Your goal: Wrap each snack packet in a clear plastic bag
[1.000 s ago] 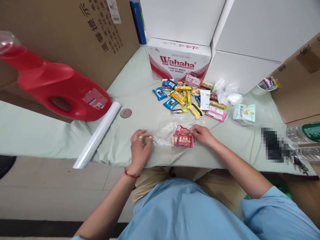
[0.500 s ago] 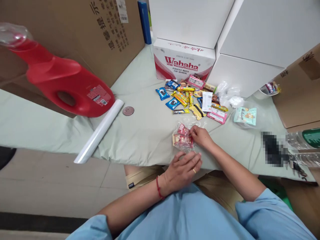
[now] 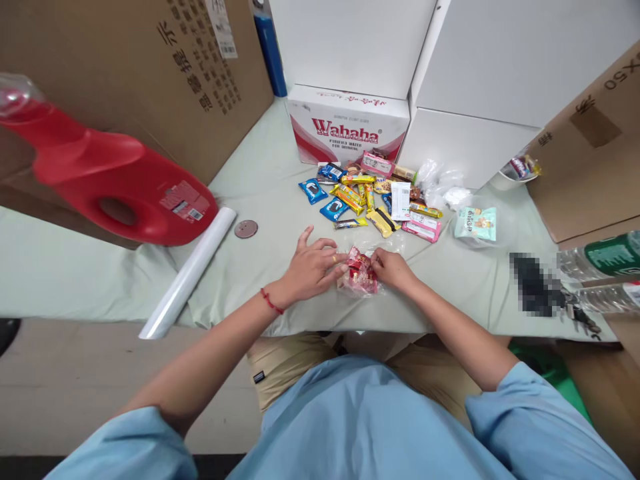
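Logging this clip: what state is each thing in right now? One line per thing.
Red packets: wrapped, bunched in clear plastic
Left hand: open, fingers spread by the packets' left edge
Right hand: fingers closed at the packets' right edge
Snack pile: loose heap, wrappers look unopened
Wahaha box: looks closed
White roll: rolled up
Tablecloth: creased
White cup: holding packaged snacks
Red jug: clear cap on

Through the head view, I saw my right grip [image 3: 394, 269] touching red packets [image 3: 364, 279] in clear plastic [image 3: 397, 245]. My left grip [image 3: 315, 268], fingers spread, reached their left edge on the counter [image 3: 240, 283], snacks [image 3: 349, 198] piled beyond.
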Action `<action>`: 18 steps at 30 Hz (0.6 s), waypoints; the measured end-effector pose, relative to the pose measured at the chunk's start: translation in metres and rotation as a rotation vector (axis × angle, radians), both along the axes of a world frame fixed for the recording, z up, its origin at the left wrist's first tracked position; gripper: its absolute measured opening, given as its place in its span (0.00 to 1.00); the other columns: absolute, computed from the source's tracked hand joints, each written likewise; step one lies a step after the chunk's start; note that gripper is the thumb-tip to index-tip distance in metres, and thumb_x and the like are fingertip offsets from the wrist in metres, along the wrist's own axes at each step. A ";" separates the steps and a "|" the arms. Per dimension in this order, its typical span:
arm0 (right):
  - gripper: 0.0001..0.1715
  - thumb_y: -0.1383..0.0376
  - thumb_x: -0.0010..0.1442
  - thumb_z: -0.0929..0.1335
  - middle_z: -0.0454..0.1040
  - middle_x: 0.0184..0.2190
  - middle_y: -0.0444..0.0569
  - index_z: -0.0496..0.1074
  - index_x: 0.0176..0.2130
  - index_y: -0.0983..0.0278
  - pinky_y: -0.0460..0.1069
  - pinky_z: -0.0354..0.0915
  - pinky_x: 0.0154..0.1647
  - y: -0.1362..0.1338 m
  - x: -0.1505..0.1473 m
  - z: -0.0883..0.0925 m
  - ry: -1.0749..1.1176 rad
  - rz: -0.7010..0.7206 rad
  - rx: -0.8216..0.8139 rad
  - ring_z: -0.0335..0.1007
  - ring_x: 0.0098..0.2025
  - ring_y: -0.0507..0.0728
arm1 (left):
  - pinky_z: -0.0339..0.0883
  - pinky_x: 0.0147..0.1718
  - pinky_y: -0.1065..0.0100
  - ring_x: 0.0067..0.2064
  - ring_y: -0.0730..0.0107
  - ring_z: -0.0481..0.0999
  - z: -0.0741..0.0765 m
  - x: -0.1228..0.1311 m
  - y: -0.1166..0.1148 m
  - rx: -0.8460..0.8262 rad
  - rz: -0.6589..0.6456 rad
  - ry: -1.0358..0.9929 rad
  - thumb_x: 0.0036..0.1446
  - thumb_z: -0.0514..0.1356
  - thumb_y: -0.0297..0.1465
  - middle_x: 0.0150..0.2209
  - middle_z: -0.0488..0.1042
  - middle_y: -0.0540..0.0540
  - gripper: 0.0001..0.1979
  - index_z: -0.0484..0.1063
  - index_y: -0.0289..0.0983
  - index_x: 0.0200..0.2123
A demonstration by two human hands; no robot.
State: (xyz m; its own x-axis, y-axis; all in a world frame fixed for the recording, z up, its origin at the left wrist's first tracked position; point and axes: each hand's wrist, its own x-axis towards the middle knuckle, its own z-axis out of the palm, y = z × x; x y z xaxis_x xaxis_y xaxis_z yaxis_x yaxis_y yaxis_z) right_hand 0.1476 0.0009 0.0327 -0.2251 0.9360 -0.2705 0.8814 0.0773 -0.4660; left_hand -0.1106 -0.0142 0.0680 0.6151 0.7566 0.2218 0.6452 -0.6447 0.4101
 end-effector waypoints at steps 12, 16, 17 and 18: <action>0.19 0.68 0.67 0.63 0.76 0.27 0.43 0.72 0.55 0.61 0.47 0.54 0.32 -0.004 0.000 0.002 0.014 -0.002 -0.001 0.70 0.30 0.58 | 0.41 0.70 0.36 0.56 0.55 0.73 -0.027 -0.046 -0.014 -0.108 0.195 -0.054 0.67 0.57 0.42 0.38 0.79 0.47 0.15 0.78 0.43 0.32; 0.26 0.68 0.66 0.61 0.73 0.24 0.41 0.71 0.61 0.58 0.47 0.56 0.33 -0.008 0.004 0.001 0.035 0.057 0.011 0.68 0.28 0.58 | 0.58 0.64 0.44 0.57 0.54 0.73 -0.050 -0.055 -0.010 -0.201 0.471 -0.266 0.66 0.55 0.42 0.40 0.80 0.45 0.16 0.75 0.41 0.30; 0.25 0.67 0.66 0.61 0.72 0.24 0.41 0.72 0.60 0.58 0.47 0.56 0.33 -0.008 0.004 0.000 0.039 0.060 0.010 0.67 0.28 0.58 | 0.63 0.61 0.46 0.55 0.54 0.74 -0.054 -0.059 -0.011 -0.185 0.545 -0.292 0.65 0.56 0.41 0.40 0.80 0.44 0.15 0.75 0.41 0.30; 0.24 0.67 0.66 0.61 0.72 0.24 0.41 0.73 0.59 0.59 0.47 0.56 0.33 -0.008 0.005 0.000 0.042 0.058 0.009 0.67 0.28 0.58 | 0.66 0.58 0.47 0.52 0.54 0.74 -0.056 -0.063 -0.014 -0.133 0.630 -0.308 0.64 0.56 0.40 0.39 0.79 0.43 0.13 0.75 0.40 0.31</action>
